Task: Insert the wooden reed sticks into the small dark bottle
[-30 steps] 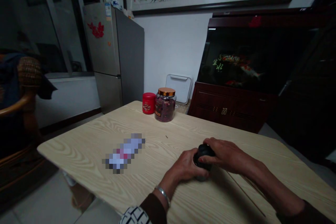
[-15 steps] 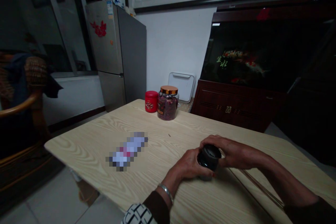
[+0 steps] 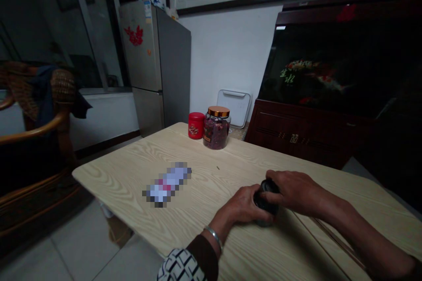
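A small glossy black lidded jar (image 3: 263,204) stands at the right part of the wooden table, between my hands. My left hand (image 3: 242,205) is wrapped round the jar's lower body from the left, thumb along the near side. From above and the right, my right hand (image 3: 294,189) grips the round black lid (image 3: 269,185), its thumb lying across the near side. The lid looks to be on or just at the jar's mouth; I cannot tell if it is loose. The fingers hide part of both.
On the table (image 3: 128,167) are a red canister (image 3: 196,125), a clear jar with a copper lid (image 3: 216,129) and a blurred-out flat object (image 3: 168,184). A seam (image 3: 313,239) crosses the table near my right forearm. A chair (image 3: 59,123) stands left, a fridge (image 3: 173,66) behind.
My right hand has shifted its grip on the lid, its thumb now across the near side. My left hand keeps its hold on the jar. The view has turned slightly left.
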A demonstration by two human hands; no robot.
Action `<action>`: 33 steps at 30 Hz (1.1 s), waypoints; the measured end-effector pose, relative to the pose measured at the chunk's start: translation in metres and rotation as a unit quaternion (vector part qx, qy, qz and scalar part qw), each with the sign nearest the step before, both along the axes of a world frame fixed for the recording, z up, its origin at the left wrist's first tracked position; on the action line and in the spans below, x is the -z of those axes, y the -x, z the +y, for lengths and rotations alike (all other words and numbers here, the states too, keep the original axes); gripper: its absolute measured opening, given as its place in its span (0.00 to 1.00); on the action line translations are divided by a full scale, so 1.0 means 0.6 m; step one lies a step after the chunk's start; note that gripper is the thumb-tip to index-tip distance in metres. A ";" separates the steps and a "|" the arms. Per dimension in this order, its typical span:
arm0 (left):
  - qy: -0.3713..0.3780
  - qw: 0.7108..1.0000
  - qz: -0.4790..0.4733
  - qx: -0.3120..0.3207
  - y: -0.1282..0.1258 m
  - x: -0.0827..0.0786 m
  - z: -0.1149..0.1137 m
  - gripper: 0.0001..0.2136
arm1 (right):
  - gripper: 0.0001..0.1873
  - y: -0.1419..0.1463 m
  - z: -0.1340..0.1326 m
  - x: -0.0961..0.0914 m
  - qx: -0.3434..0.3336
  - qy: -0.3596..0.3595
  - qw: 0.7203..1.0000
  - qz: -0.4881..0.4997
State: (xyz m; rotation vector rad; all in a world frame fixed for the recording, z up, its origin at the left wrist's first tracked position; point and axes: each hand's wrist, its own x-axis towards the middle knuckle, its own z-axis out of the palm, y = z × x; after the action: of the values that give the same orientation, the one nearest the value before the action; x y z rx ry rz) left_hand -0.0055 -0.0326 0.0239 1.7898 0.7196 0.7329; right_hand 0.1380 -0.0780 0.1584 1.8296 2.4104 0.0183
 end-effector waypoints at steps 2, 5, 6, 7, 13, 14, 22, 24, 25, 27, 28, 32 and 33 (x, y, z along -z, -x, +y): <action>0.000 1.000 0.008 -0.006 0.000 0.002 0.001 0.29 | 0.19 -0.008 0.000 -0.007 -0.044 0.022 0.998 0.044; -0.007 1.000 0.004 -0.007 0.001 0.007 0.004 0.30 | 0.24 -0.022 0.000 -0.013 -0.078 0.054 0.991 0.092; -0.011 1.000 -0.002 -0.005 0.001 0.009 0.005 0.30 | 0.25 -0.025 0.000 -0.013 -0.088 0.061 0.989 0.105; -0.016 1.000 -0.008 -0.001 0.001 0.010 0.006 0.30 | 0.25 -0.029 0.001 -0.012 -0.100 0.070 0.986 0.117; -0.037 0.999 -0.021 -0.004 0.000 0.013 0.007 0.27 | 0.46 -0.031 0.005 -0.004 -0.100 0.093 0.977 0.161; -0.040 0.999 -0.023 -0.005 0.000 0.013 0.007 0.27 | 0.48 -0.028 0.005 -0.003 -0.076 0.081 0.983 0.147; -0.013 1.000 -0.017 0.007 0.000 0.014 0.007 0.27 | 0.19 0.005 0.001 -0.010 -0.005 0.024 1.000 -0.017; -0.013 1.000 -0.014 0.006 0.000 0.016 0.008 0.29 | 0.18 0.001 0.001 -0.020 -0.037 0.035 0.999 -0.005; -0.013 1.000 -0.010 0.002 0.000 0.016 0.009 0.29 | 0.20 -0.003 0.001 -0.026 -0.052 0.040 0.998 0.009; -0.015 1.000 -0.003 -0.007 0.000 0.017 0.009 0.31 | 0.23 -0.017 0.001 -0.038 -0.074 0.043 0.994 0.067; -0.018 1.000 -0.003 -0.009 0.000 0.017 0.009 0.31 | 0.24 -0.026 0.000 -0.041 -0.078 0.044 0.990 0.113; -0.032 0.999 -0.010 -0.004 -0.001 0.015 0.007 0.31 | 0.22 -0.067 -0.019 -0.019 -0.025 -0.005 0.943 0.331; -0.035 0.999 -0.010 -0.011 -0.001 0.015 0.007 0.31 | 0.22 -0.076 -0.029 -0.001 0.002 -0.034 0.925 0.377</action>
State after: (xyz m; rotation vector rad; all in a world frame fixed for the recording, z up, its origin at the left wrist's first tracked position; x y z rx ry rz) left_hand -0.0050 -0.0283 0.0151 1.8383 0.7086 0.7983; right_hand 0.1834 -0.0953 0.1591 2.1573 2.8906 -0.7459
